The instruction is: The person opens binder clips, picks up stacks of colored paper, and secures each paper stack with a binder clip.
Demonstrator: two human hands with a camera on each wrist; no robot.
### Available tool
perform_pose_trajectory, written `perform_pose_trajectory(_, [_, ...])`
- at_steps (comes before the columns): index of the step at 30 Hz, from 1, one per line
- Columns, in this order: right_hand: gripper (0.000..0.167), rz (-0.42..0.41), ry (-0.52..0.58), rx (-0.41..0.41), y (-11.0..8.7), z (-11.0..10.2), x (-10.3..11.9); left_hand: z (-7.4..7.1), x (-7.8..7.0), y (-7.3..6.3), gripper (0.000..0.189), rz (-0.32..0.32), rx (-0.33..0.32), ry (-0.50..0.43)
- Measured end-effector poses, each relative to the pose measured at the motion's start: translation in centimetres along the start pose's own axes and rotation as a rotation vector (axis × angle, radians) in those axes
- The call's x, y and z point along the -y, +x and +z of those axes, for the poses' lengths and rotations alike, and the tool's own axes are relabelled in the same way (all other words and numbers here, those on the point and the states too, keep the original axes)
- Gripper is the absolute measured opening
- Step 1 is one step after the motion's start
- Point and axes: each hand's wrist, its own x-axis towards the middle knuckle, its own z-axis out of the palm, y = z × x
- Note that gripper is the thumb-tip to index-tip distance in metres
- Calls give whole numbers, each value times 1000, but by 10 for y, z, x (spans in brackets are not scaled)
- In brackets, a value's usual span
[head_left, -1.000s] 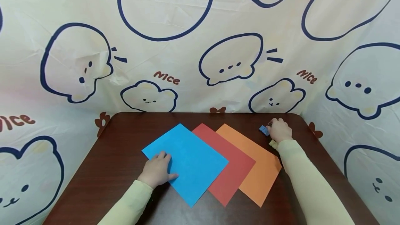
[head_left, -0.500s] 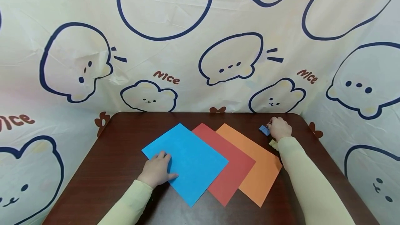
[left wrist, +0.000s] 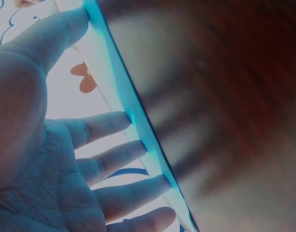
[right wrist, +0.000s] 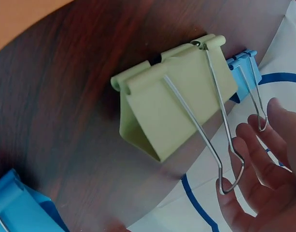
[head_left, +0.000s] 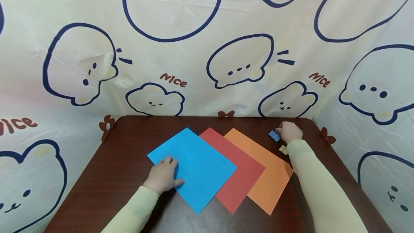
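My left hand (head_left: pixel 162 175) lies on the left edge of a blue sheet of paper (head_left: pixel 202 168), fingers spread. From the left wrist view, its fingertips touch the paper's edge (left wrist: pixel 133 111). At the far right of the table, my right hand (head_left: pixel 290 132) pinches the wire handle of a blue binder clip (head_left: pixel 274 136) between thumb and finger. The same blue clip (right wrist: pixel 246 75) shows beyond a larger-looking pale yellow binder clip (right wrist: pixel 176 96) in the right wrist view. The yellow clip (head_left: pixel 283 149) sits just nearer, beside the right sleeve.
A red sheet (head_left: pixel 240 168) lies partly under the blue one, and an orange sheet (head_left: pixel 270 175) partly under the red. Another blue clip (right wrist: pixel 22 208) shows at the right wrist view's lower left. Behind the dark wooden table (head_left: pixel 106 175) hangs a patterned cloth (head_left: pixel 194 60).
My right fingers have shifted slightly at the blue clip's handle. The left hand and the sheets stay as they were.
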Motion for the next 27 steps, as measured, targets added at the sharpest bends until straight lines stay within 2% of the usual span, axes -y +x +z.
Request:
perform_pose_trajectory(15, [21,-24,34,-26,4,-1,-4,-1,-2,0,74,-15,14,-16])
perform_pose_trajectory(21, [20,-61,18,-60,-1,-1,-2,-2,-2,0,72,4,-3,-4])
perform_pose_trajectory(27, [21,-70,22,-54,-6,1,4,-3,-1,-2,72,7,-7,2])
